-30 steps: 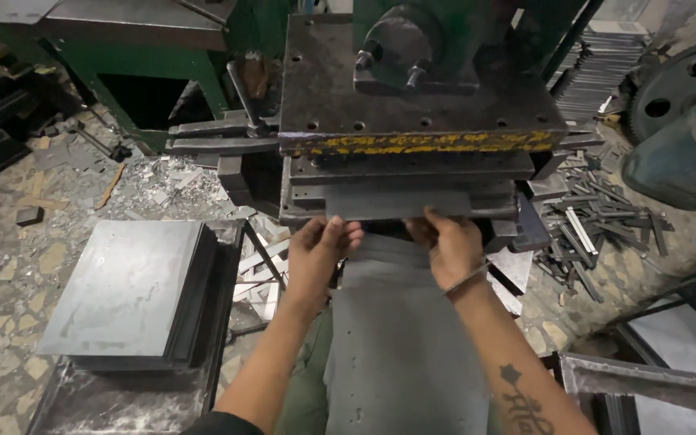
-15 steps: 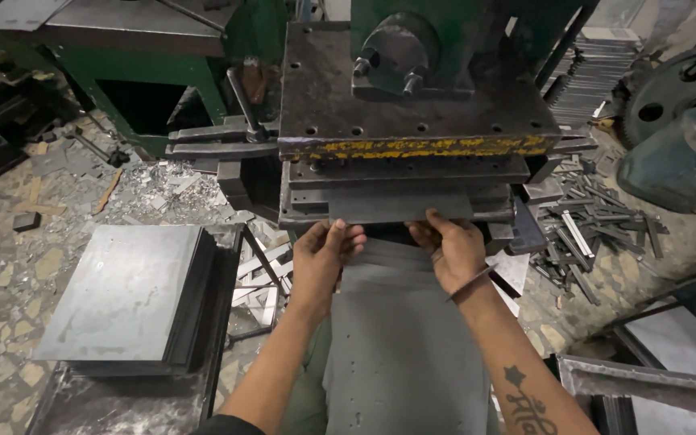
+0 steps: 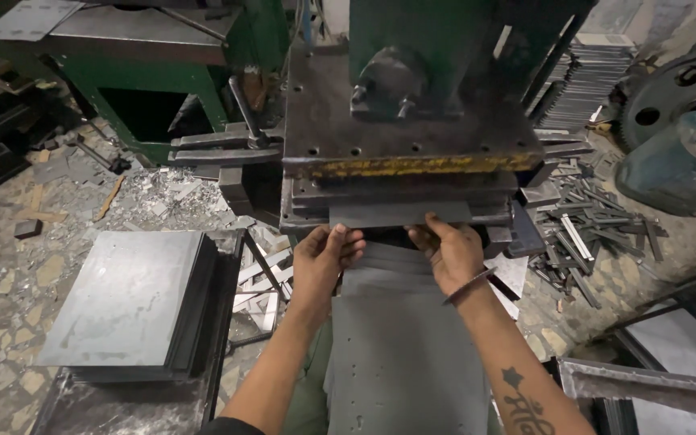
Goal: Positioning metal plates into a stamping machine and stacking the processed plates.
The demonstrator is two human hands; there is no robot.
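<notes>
Head view was filled largest by the green press (image 3: 437, 89), whose dark upper plate with its worn yellow edge (image 3: 412, 165) was seen lower in the frame and nearer than a second earlier, so the view had been drawn closer to the machine while both hands were kept at its mouth. The grey metal sheet (image 3: 400, 338) was laid from the person's lap into the slot under the plate, its far edge already within the die, which suggested the feeding was nearly complete. Little room was left above the sheet between the plates, and the fingers were held just at that edge. At the left a stack of grey sheets (image 3: 126, 302) was set on a low table, well apart, with scrap strips (image 3: 582, 213) scattered on the floor at the right. The left hand (image 3: 324, 254) was closed in a narrow grip on the sheet's near left edge, and the right hand (image 3: 453, 254) was likewise pinched on its right edge.
</notes>
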